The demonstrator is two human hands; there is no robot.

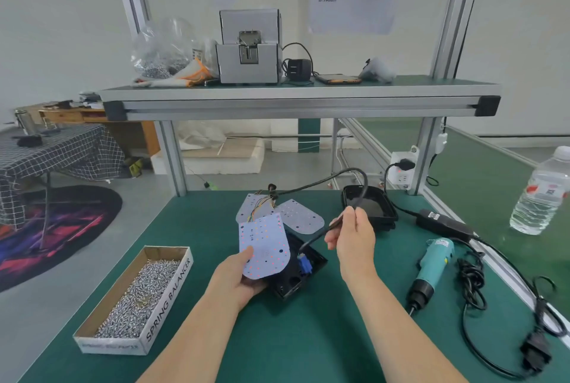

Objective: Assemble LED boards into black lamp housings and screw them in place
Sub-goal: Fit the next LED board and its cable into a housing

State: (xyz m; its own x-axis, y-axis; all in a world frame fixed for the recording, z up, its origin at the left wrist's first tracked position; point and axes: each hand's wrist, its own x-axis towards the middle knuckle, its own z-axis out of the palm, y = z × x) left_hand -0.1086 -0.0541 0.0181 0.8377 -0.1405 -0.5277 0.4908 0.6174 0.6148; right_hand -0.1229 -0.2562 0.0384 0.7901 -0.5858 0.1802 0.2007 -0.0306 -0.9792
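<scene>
My left hand point(239, 274) grips a white LED board point(265, 245) together with the black lamp housing point(303, 277) under it, thumb on the board's lower left. A blue connector point(304, 263) sits in the housing. My right hand point(351, 236) pinches the thick black cable point(359, 185) that arches up and runs to the wired boards. Two more LED boards point(300, 216) lie behind, joined by coloured wires point(262, 206). Another black housing point(370, 206) stands at the back right. A teal electric screwdriver point(431, 268) lies to the right.
A cardboard box of screws point(138, 296) sits at the front left on the green mat. The screwdriver's power brick point(444, 223) and coiled cord point(472, 284) lie at the right. A water bottle point(543, 194) stands far right. An overhead shelf point(299, 95) carries a screw feeder point(249, 49).
</scene>
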